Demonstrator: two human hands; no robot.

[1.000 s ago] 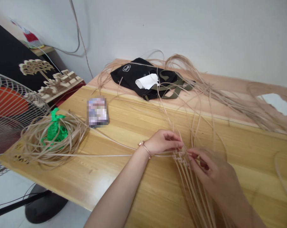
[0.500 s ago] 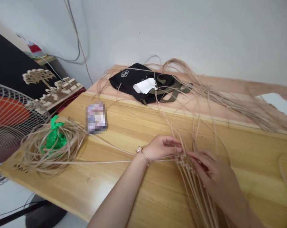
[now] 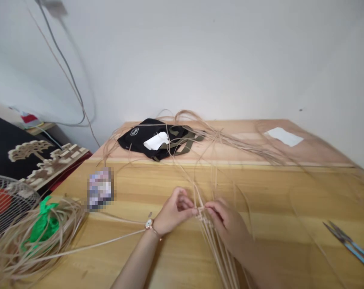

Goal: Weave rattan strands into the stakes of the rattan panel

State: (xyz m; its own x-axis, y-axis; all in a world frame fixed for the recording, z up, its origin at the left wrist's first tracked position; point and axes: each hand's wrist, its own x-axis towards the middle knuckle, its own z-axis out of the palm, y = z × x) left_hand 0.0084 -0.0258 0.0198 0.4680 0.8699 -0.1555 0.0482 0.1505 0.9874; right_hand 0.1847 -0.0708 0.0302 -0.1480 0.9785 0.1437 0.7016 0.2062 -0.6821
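Note:
Between my two hands is a small woven band of pale rattan strips (image 3: 204, 219), with long loose ends (image 3: 222, 261) running toward me and others reaching toward the back. My left hand (image 3: 175, 212), with a watch (image 3: 149, 224) at its wrist, pinches the far left corner of the weave between thumb and fingers. On the other side, my right hand (image 3: 230, 224) is closed with its fingertips at the band's far right edge, on a strip there. The exact strip ends in the fingertips are too blurred to make out.
A rattan coil (image 3: 69, 237) with a green plastic bag (image 3: 45, 225) lies at left, near a fan (image 3: 10, 204) and a pixelated packet (image 3: 100, 188). Behind are a black bag (image 3: 142, 138), more rattan strips (image 3: 245, 146) and white paper (image 3: 284, 136). Blue-handled scissors (image 3: 349, 243) lie at right.
The camera view has turned right and tilted up, bringing the scissors into sight. Both hands stay at the weave's far edge; my right fingertips have shifted slightly along it.

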